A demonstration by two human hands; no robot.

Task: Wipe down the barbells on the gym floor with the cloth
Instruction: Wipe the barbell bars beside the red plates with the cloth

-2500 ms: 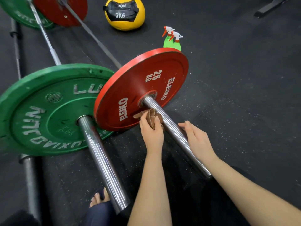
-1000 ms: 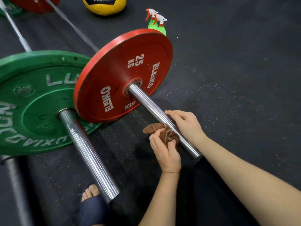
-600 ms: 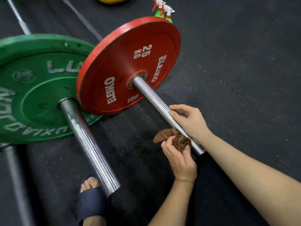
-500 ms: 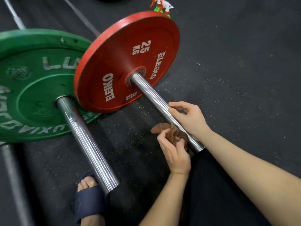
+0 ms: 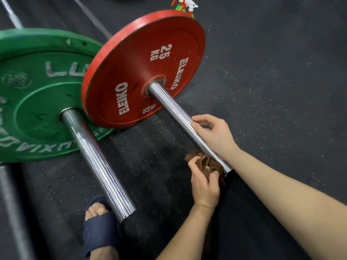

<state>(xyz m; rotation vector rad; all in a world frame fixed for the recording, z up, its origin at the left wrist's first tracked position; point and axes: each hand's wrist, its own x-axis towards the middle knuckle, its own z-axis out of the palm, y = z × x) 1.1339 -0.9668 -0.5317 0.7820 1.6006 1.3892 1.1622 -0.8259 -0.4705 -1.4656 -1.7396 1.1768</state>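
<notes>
A barbell with a red 25 kg plate (image 5: 142, 68) lies on the floor, its chrome sleeve (image 5: 176, 113) pointing toward me. My left hand (image 5: 203, 182) grips a bunched brown cloth (image 5: 205, 162) pressed against the underside of the sleeve near its end. My right hand (image 5: 214, 134) rests on top of the same sleeve, fingers curled over it. A second barbell with a green plate (image 5: 37, 94) and its own chrome sleeve (image 5: 97, 162) lies to the left.
Two spray bottles (image 5: 185, 3) peek out behind the red plate. A third bar (image 5: 11, 212) runs along the left edge. My foot in a dark blue slide sandal (image 5: 99, 228) sits under the green barbell's sleeve end. Black rubber flooring (image 5: 272, 81) lies all around.
My left hand has slid the cloth from beside the red plate down to the sleeve's end. My right hand has moved up the sleeve toward the plate and settled on top.
</notes>
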